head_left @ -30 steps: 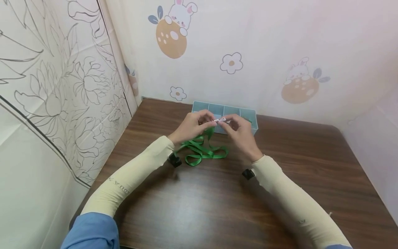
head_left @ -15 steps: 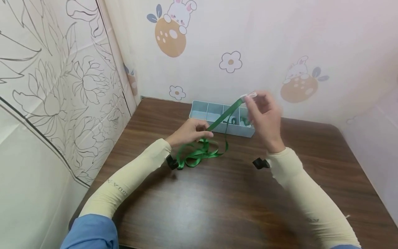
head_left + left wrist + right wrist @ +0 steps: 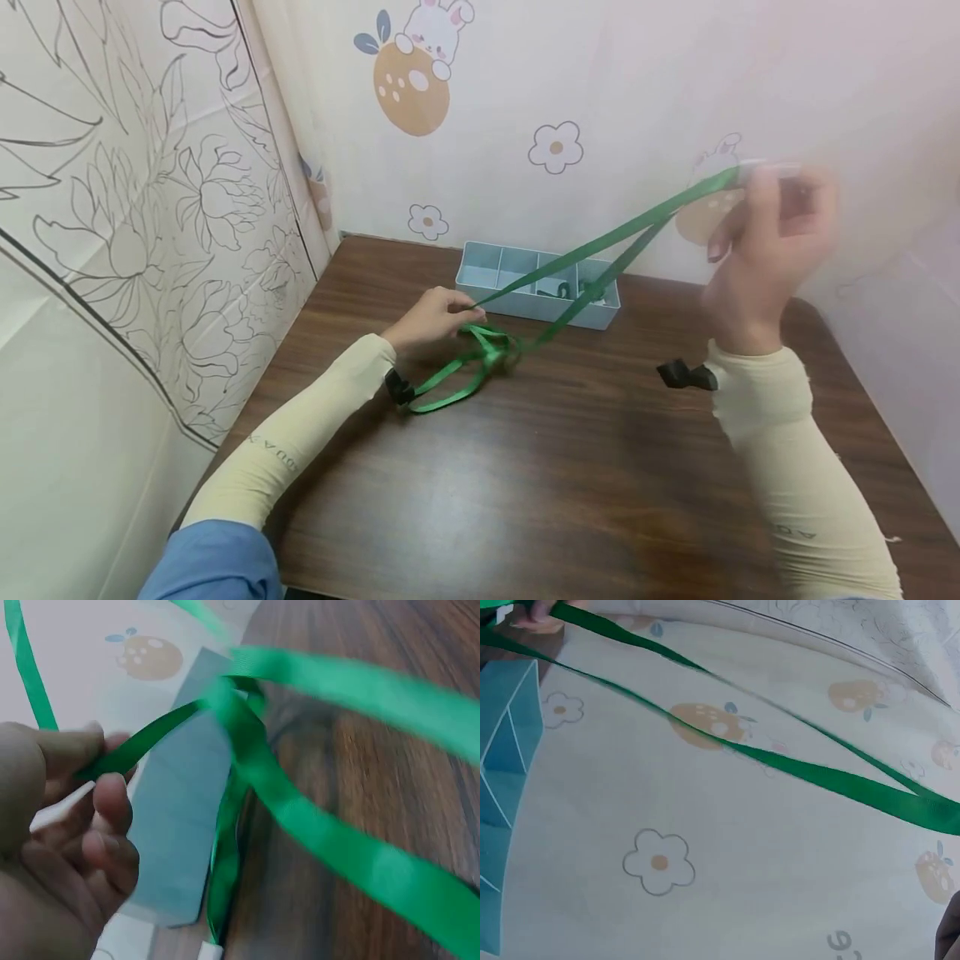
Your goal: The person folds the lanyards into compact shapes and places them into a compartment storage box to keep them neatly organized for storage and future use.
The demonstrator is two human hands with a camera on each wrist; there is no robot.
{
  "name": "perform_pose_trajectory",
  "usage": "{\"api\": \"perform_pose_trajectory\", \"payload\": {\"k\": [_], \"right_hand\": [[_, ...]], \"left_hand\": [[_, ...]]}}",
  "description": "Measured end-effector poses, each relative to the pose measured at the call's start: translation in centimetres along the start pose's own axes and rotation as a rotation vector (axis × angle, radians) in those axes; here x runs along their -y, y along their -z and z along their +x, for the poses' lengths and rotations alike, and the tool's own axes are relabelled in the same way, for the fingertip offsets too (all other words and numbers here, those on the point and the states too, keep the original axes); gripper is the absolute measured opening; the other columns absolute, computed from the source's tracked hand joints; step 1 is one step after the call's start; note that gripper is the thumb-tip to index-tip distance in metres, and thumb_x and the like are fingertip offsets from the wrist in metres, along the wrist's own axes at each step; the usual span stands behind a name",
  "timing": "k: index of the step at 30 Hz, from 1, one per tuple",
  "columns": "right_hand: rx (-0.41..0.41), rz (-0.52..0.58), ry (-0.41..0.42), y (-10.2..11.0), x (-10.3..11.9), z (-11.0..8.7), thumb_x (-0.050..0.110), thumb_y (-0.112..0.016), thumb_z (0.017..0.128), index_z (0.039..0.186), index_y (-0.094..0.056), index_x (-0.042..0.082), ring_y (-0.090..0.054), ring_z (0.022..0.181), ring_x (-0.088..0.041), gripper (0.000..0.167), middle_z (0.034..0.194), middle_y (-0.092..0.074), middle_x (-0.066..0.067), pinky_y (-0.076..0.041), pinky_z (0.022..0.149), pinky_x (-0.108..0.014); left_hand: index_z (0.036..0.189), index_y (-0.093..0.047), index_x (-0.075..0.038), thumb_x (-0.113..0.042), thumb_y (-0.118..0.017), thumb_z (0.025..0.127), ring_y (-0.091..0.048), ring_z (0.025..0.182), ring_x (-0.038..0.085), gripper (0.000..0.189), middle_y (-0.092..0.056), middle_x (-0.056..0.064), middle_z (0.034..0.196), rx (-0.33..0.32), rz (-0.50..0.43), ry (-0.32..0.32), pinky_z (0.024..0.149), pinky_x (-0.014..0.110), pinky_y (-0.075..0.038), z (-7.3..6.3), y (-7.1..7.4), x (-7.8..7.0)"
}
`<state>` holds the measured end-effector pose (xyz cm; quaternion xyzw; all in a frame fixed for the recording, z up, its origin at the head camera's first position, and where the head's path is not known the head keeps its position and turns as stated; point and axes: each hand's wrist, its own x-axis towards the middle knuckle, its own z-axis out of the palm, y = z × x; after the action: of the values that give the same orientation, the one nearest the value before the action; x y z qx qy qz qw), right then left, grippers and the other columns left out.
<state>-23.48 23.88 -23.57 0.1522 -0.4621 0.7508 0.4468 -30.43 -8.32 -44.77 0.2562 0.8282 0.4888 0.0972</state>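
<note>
A long green ribbon [image 3: 622,235] stretches between the two hands, its two strands rising toward the right. The right hand [image 3: 768,242], raised high at the right and blurred, pinches the ribbon near a small white end piece [image 3: 757,167]. Low over the table at the left, the left hand [image 3: 435,317] holds a strand between thumb and fingers; the left wrist view shows this strand entering the left hand's grip [image 3: 71,817]. Below and beside the left hand, the rest of the ribbon hangs in loose loops. Another white tip [image 3: 211,950] ends a hanging strand.
A pale blue divided tray [image 3: 525,307] stands at the back of the brown wooden table [image 3: 525,467], with dark green curled bits [image 3: 557,289] in its right compartments. Patterned cloth [image 3: 637,92] hangs behind and at the left side.
The right hand has gone from beside the left hand up and far to the right, drawing out the ribbon. The left hand has shifted slightly left and down, and the loops have shrunk.
</note>
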Motion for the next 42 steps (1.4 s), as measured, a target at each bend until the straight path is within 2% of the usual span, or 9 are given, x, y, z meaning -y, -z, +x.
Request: {"api": "perform_pose_trajectory", "payload": {"k": [7,15,18,23,27,29,33,36,42], "right_hand": [[-0.1,-0.02,0.025,0.8,1.3,1.5,0.0,-0.076,0.086,0.085,-0.059,-0.002,-0.031,0.037,-0.017,0.017,0.071,-0.058,-0.022,-0.028,0.036,-0.021],[-0.136,0.042,-0.023,1.1,1.6,1.6,-0.003,-0.078,0.084,0.085,-0.055,-0.007,-0.031,0.035,-0.017,0.023,0.069,-0.058,-0.022,-0.027,0.035,-0.022],[-0.127,0.045,-0.034,1.2,1.5,1.5,-0.003,-0.079,0.083,0.084,-0.055,-0.007,-0.032,0.034,-0.017,0.025,0.068,-0.057,-0.023,-0.027,0.035,-0.022],[-0.105,0.025,-0.028,1.2,1.4,1.1,-0.005,-0.077,0.084,0.087,-0.058,-0.009,-0.032,0.035,-0.017,0.019,0.07,-0.059,-0.022,-0.026,0.035,-0.021],[-0.078,0.015,-0.018,1.1,1.2,0.7,-0.007,-0.074,0.085,0.087,-0.059,-0.01,-0.03,0.035,-0.017,0.016,0.068,-0.06,-0.022,-0.024,0.036,-0.02],[-0.055,0.001,-0.008,1.2,1.1,0.5,-0.006,-0.074,0.085,0.087,-0.059,-0.01,-0.03,0.035,-0.017,0.015,0.067,-0.06,-0.022,-0.024,0.036,-0.02],[-0.011,-0.019,0.0,1.4,1.0,0.2,-0.005,-0.073,0.087,0.088,-0.06,-0.01,-0.03,0.036,-0.016,0.014,0.07,-0.062,-0.022,-0.025,0.037,-0.02],[0.011,-0.02,0.0,1.5,1.0,0.1,-0.005,-0.073,0.087,0.089,-0.06,-0.01,-0.03,0.037,-0.016,0.014,0.072,-0.063,-0.024,-0.025,0.037,-0.02],[0.003,0.009,-0.012,1.2,1.9,-0.2,-0.005,-0.074,0.086,0.092,-0.06,-0.011,-0.03,0.036,-0.016,0.017,0.074,-0.063,-0.024,-0.025,0.037,-0.02]], "left_hand": [[0.102,-0.076,-0.016,-0.043,-0.064,0.103,-0.067,0.067,0.029,0.029,-0.07,0.007,0.093,-0.049,-0.016,0.157,0.062,0.036,-0.055,0.0,0.6,1.4],[0.111,-0.072,0.002,-0.052,-0.04,0.11,-0.055,0.061,0.018,0.062,-0.072,0.017,0.097,0.349,-0.365,0.236,0.055,0.029,-0.041,-0.5,0.6,1.8],[0.107,-0.074,-0.004,-0.051,-0.048,0.108,-0.053,0.06,0.016,0.054,-0.071,0.014,0.091,0.448,-0.167,0.157,0.057,0.029,-0.042,-0.7,-0.2,1.3],[0.09,-0.07,-0.018,-0.055,-0.078,0.088,-0.06,0.071,0.011,0.038,-0.069,-0.003,0.082,0.455,0.363,0.014,0.068,0.03,-0.051,-1.3,-3.4,-0.6],[0.075,-0.07,-0.022,-0.044,-0.085,0.085,-0.057,0.062,0.006,0.028,-0.065,-0.012,0.069,0.512,0.528,-0.037,0.062,0.026,-0.049,-1.6,-5.0,-2.2],[0.07,-0.07,-0.022,-0.036,-0.083,0.089,-0.054,0.058,0.004,0.027,-0.064,-0.011,0.064,0.557,0.465,-0.06,0.06,0.024,-0.048,-1.4,-5.2,-2.6],[0.086,-0.076,-0.016,-0.028,-0.073,0.098,-0.054,0.059,0.013,0.018,-0.067,0.003,0.075,0.62,0.087,-0.077,0.056,0.028,-0.046,-0.5,-5.1,-3.2],[0.11,-0.075,-0.01,-0.02,-0.067,0.103,-0.061,0.069,0.023,0.015,-0.071,0.012,0.098,0.536,-0.036,-0.125,0.06,0.032,-0.05,0.6,-5.2,-3.3],[0.132,-0.066,-0.012,-0.02,-0.075,0.097,-0.06,0.115,0.02,0.036,-0.062,0.004,0.129,0.215,0.465,-0.128,0.094,0.035,-0.051,3.0,-5.9,-2.0]]}}
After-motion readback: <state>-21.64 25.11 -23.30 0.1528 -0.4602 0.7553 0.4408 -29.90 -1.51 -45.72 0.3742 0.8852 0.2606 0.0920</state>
